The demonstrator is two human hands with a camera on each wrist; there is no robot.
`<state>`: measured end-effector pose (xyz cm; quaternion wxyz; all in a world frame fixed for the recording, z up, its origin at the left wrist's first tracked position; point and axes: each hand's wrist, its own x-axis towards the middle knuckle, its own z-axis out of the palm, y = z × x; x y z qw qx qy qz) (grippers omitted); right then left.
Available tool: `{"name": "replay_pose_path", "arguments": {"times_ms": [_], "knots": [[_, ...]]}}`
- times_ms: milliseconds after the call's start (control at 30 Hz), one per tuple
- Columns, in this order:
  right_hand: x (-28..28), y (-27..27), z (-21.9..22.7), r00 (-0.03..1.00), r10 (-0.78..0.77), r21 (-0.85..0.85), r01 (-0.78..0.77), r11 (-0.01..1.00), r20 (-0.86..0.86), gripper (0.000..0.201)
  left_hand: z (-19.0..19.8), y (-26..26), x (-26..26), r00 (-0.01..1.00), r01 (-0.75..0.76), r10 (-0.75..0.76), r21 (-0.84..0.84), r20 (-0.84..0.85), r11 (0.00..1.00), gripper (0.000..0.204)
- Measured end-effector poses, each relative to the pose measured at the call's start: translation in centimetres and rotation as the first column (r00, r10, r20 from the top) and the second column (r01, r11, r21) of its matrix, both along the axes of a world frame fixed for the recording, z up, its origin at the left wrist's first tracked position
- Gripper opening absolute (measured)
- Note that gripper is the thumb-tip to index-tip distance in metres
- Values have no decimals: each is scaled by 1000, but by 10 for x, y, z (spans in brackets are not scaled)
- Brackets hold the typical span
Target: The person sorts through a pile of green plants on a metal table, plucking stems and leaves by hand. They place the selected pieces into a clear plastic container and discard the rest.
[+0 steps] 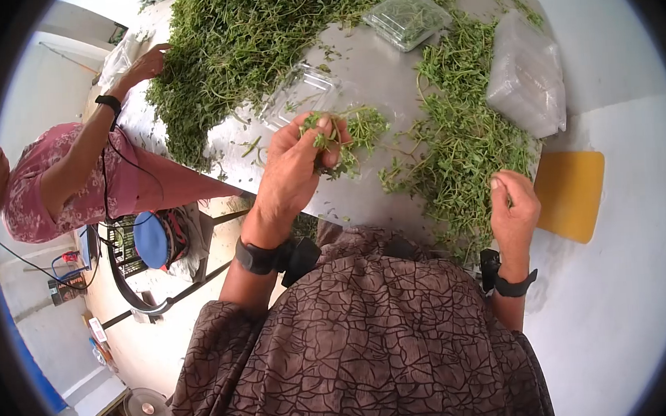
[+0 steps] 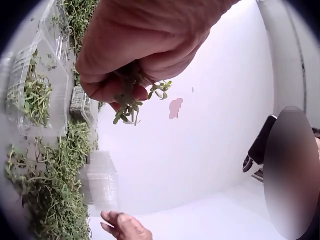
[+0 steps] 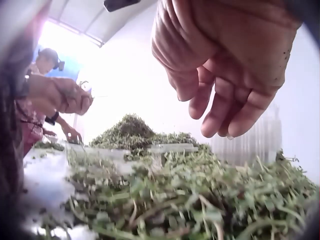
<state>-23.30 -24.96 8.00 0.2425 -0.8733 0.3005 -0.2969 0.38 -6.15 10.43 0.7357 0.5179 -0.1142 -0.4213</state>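
My left hand (image 1: 282, 169) grips a small bunch of leafy green sprigs (image 1: 366, 126) above the near part of the metal table. Leaves poke out below its curled fingers in the left wrist view. Just beyond it lies an open clear plastic box (image 1: 297, 97), with sprigs (image 2: 36, 97) inside it. Loosely bent and holding nothing, my right hand (image 1: 515, 210) hovers by the right edge of a smaller heap of greens (image 1: 464, 126). The right wrist view shows its fingers (image 3: 216, 112) pointing down over that heap.
A large mound of greens (image 1: 241, 43) covers the far left. A closed filled box (image 1: 407, 19) stands at the back, and stacked clear boxes (image 1: 526, 77) at the right. Another person's hand (image 1: 148, 65) touches the mound. A yellow seat (image 1: 571, 195) is beside the table.
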Motion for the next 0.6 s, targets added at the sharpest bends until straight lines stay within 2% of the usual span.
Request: {"name": "replay_pose_path", "arguments": {"times_ms": [33,67,133,167,200,267,333,400,533,600], "knots": [[1,-1,6,1000,-20,75,20,997,6,13,3,-1,-2,999,39,-39,5,-1,999,17],[4,0,16,1000,-19,71,19,997,4,13,4,-3,-4,999,39,-39,1,-3,999,17],[21,6,38,992,71,286,-98,953,104,21,4,-8,-8,991,125,-127,-36,-47,991,17],[30,10,42,975,142,305,-189,934,170,25,8,-10,-10,981,190,-191,-40,-16,981,17],[39,15,45,949,208,318,-278,906,235,28,10,-12,-13,981,193,-194,-46,-18,980,17],[54,25,52,911,323,455,-408,792,255,31,11,-15,-20,963,264,-264,-14,-61,965,18],[70,35,58,891,363,519,-455,724,274,28,9,-14,-23,951,302,-304,-46,-56,952,19],[79,40,53,876,374,547,-483,684,306,25,9,-12,-23,915,404,-404,49,-15,914,20],[89,45,46,844,394,619,-535,575,364,12,8,-5,-22,902,429,-431,96,2,898,20],[93,46,40,838,405,617,-545,568,367,10,4,-2,-21,908,419,-418,47,-33,907,20]]}}
